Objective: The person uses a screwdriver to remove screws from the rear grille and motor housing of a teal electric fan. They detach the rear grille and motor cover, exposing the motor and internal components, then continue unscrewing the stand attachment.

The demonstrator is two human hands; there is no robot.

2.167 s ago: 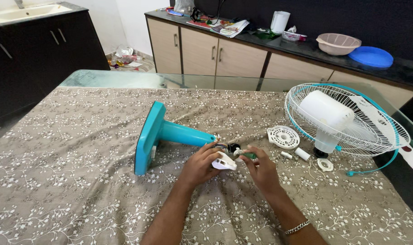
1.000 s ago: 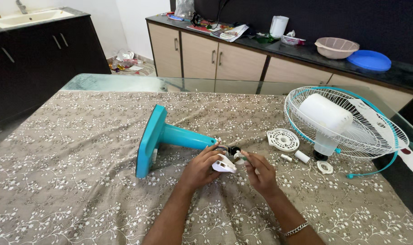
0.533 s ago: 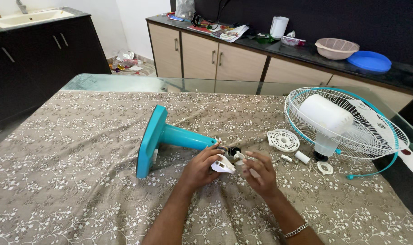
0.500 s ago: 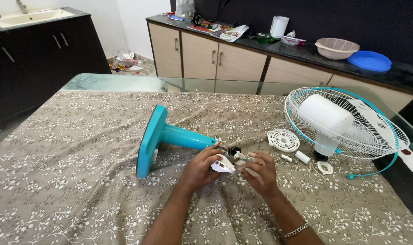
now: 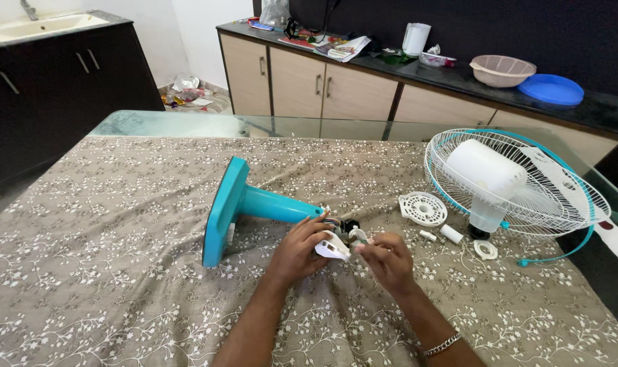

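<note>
At the left of the patterned cloth on the table lies a teal fan stand, tipped on its side with its flat base to the left and its pole pointing right toward the hands. The left hand is closed around a small white plastic piece at the end of that pole, fingers curled over its top. Just right of it, touching the same cluster of small parts, the right hand has its fingertips pinched narrow against the white piece; what they grip is too small to tell. Further right lie a round white vented cover, a short white cylinder and a small white ring, well apart from the hands. At the far right rests the white fan head with its wire grille. Compared with half a second ago, the right hand has drawn slightly nearer and its fingers have curled tighter; the left hand and the stand lie as before.
</note>
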